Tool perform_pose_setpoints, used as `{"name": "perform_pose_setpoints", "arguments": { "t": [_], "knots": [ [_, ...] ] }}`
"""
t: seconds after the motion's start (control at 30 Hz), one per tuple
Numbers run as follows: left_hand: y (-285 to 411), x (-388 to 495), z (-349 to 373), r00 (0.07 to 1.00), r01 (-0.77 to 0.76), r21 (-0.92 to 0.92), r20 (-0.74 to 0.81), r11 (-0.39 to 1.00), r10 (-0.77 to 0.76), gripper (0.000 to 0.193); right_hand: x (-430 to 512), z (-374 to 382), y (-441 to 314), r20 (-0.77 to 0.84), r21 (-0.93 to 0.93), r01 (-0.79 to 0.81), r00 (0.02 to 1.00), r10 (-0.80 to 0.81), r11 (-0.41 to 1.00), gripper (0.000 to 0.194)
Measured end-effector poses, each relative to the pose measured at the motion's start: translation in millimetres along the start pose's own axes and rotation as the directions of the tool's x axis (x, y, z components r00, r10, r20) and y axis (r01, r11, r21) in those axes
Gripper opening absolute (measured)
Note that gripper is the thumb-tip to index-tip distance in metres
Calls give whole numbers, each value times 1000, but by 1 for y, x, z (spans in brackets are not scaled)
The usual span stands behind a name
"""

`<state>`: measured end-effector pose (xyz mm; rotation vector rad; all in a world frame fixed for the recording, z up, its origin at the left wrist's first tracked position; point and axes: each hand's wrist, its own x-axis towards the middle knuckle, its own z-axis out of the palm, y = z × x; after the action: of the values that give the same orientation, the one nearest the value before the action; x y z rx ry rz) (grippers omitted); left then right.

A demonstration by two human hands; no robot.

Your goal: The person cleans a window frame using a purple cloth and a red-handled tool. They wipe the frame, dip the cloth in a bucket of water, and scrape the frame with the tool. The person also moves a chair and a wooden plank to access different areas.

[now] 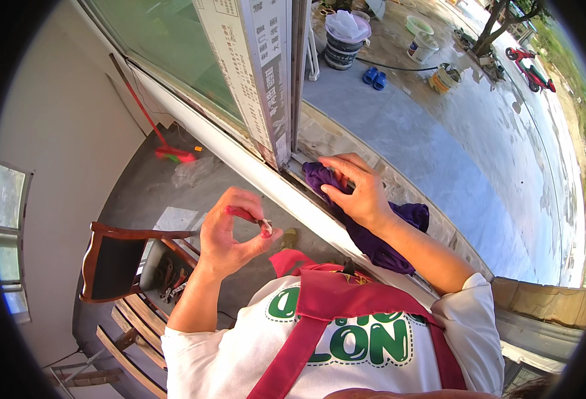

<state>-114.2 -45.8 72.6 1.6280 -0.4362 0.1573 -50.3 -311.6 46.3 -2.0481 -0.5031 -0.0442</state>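
My left hand (235, 232) is raised on the room side of the sill, its fingers curled around a small red object (241, 213) with a pale, dirty end. What that object is cannot be made out. My right hand (360, 192) is at a crumpled purple cloth (380, 242) lying along the window track and sill. Thumb and forefinger are apart over the cloth's upper end; the other fingers are partly hidden, so a grip on it cannot be confirmed. Just beyond stands the window's metal frame (280, 99), covered with printed protective film.
Indoors are a wooden chair (93, 262) with tools on its seat, a slatted wooden piece (133, 344) and a red broom (173, 152). A white ledge (268, 184) runs below the glass pane (173, 50). Outside stand buckets (342, 47), blue slippers (374, 78) and a red scooter (529, 70).
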Motion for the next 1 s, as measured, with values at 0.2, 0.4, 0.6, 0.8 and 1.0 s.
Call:
{"name": "perform_pose_setpoints", "arguments": {
  "t": [0.2,0.4,0.6,0.8,1.0],
  "knots": [
    [4,-1,-4,985,137,-253,-66,958,-158,25,24,1,-2,372,145,-109,927,47,983,69],
    [14,16,-12,993,105,-565,21,818,-113,31,-20,-18,6,123,-201,103,989,-80,974,66],
    [3,45,12,945,-265,-517,29,814,326,24,-36,8,10,103,-358,225,974,-202,906,51],
    [-48,76,52,946,-308,-378,-21,873,325,53,-40,16,10,40,-400,209,977,-211,892,48],
    [-40,50,51,892,-447,434,153,782,425,32,-43,14,9,13,-408,194,978,-206,892,50]
  ]
}}
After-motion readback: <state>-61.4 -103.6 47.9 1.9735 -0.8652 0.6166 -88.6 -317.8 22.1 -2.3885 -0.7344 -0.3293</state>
